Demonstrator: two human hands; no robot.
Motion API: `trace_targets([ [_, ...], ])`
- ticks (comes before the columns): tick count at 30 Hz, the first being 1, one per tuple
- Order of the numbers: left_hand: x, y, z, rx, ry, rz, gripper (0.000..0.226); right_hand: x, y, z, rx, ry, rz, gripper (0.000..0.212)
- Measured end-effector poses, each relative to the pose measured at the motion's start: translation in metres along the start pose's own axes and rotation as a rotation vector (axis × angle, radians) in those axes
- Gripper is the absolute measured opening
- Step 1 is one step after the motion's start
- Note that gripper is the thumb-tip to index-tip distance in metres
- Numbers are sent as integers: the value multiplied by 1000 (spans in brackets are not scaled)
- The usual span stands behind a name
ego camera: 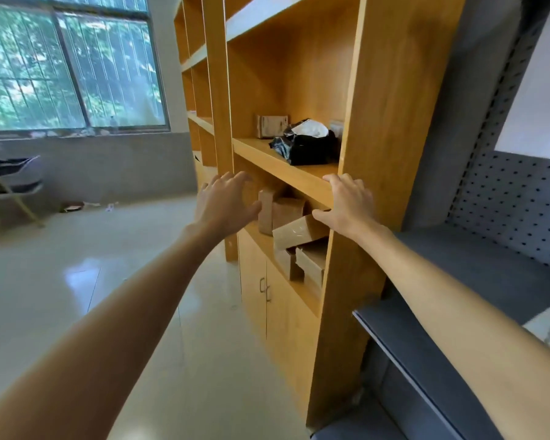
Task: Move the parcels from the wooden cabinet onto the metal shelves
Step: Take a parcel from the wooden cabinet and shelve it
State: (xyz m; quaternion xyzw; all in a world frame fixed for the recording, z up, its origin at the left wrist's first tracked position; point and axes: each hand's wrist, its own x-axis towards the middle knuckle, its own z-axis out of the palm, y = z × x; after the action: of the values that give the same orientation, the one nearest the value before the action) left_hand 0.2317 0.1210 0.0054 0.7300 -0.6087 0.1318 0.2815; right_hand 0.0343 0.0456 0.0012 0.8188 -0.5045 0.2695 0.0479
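Here, both arms reach toward the wooden cabinet (391,122), hands at the mouth of its lower open compartment. Left hand (226,198) is spread, fingers apart and holding nothing, just in front of the left upright post, thumb close to an upright cardboard parcel (265,211); can't tell if it touches. Right hand (346,201) is also spread, fingers loosely extended near the front edge of the shelf board (286,173) above the compartment, thumb touching or just beside the top of a tilted cardboard parcel (299,233). Nothing gripped in either hand.

Lower compartment is crowded: more brown boxes (311,265) lie below the tilted one, some leaning, near the front lip. The opening is bounded by the post on the left, the wide side panel on the right and the shelf board on top, so room between the hands is narrow.

Upper compartment holds a black plastic bag parcel (311,147) and a small box (272,125) at the back, with open space above them.

Right of the cabinet stand the grey metal shelves (477,258), boards bare where visible, pegboard back. Left is open floor (77,281), a chair (10,188) and a window (73,65).
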Motion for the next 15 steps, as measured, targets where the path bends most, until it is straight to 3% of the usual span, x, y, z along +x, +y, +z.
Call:
trace_targets([
  [15, 214, -243, 116, -21, -118, 164, 56, 208, -111, 207, -75, -19, 263, 64],
])
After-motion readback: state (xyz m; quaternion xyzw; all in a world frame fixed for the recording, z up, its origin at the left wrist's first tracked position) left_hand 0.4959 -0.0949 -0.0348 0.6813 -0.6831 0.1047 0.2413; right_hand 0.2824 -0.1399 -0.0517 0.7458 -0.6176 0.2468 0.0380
